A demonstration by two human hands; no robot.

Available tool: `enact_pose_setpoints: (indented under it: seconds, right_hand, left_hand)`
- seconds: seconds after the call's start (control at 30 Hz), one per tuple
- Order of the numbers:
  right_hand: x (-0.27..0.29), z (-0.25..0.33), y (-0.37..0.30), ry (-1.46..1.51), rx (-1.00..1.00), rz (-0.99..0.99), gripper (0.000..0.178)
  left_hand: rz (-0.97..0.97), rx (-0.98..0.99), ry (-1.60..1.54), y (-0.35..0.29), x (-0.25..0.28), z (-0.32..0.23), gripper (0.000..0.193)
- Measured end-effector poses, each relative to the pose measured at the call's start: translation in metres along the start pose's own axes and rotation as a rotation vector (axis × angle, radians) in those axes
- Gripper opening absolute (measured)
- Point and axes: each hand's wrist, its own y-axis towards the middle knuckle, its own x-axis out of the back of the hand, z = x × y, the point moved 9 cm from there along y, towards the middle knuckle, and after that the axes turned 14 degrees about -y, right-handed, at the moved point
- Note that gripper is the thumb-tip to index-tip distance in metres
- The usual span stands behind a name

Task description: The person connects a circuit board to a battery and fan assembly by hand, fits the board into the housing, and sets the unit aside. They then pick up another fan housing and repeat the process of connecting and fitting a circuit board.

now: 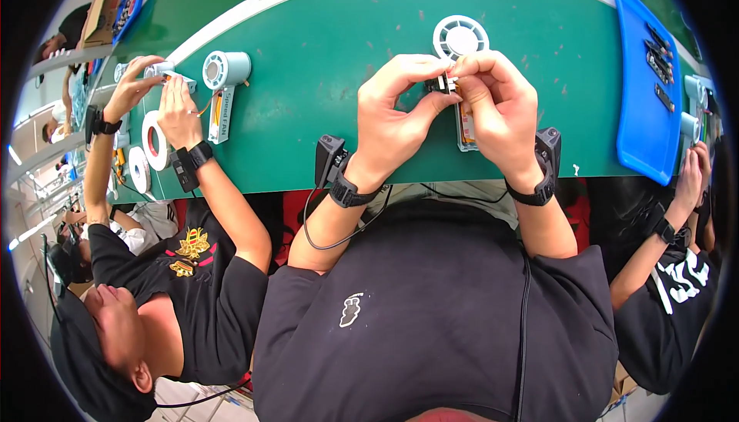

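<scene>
A light blue handheld fan point(462, 38) lies on the green table in front of me, its round head pointing away. Its open handle point(466, 135) shows an orange and white inside, partly covered by my right hand. Above the handle, my left hand point(404, 110) pinches a small black part with a white connector point(443, 82) between thumb and forefinger. My right hand point(496, 106) meets it from the other side, thumb and forefinger pressed together at the connector. Whatever those right fingertips hold is too small and hidden to name.
At the right, a blue tray point(640, 118) carries several small black parts point(660, 60). Another fan point(225, 72) with an open handle lies at the left, near a co-worker's hands point(178, 110) and white rolls point(138, 169). A second co-worker's hand point(693, 175) is beyond the tray.
</scene>
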Motion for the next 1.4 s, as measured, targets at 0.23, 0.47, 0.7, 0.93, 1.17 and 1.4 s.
enact_pose_setpoints:
  seconds: [0.23, 0.47, 0.7, 0.93, 1.17, 1.4]
  right_hand:
    - [-0.003, 0.009, 0.0, -0.009, 0.018, -0.051, 0.005]
    - [-0.003, 0.013, -0.004, -0.045, -0.013, -0.023, 0.008]
    - [0.001, 0.004, -0.011, 0.049, -0.085, -0.168, 0.012]
    - [-0.017, 0.053, -0.017, -0.878, 0.341, -0.233, 0.019]
    - [-0.009, 0.043, -0.006, -0.803, 0.285, 0.013, 0.016]
    - [0.005, 0.017, -0.004, -0.385, 0.008, 0.246, 0.015]
  left_hand:
    - [0.0, -0.123, 0.14, -0.002, 0.001, -0.01, 0.034]
    - [0.008, -0.348, 0.483, -0.004, -0.009, -0.029, 0.033]
    - [0.052, -0.494, 0.663, -0.005, -0.023, -0.04, 0.034]
    - [-0.092, -0.084, 0.434, 0.023, 0.024, -0.018, 0.033]
    - [0.258, -0.133, 0.731, 0.028, 0.018, -0.029, 0.04]
    - [0.444, -0.101, 0.739, 0.008, -0.01, -0.039, 0.041]
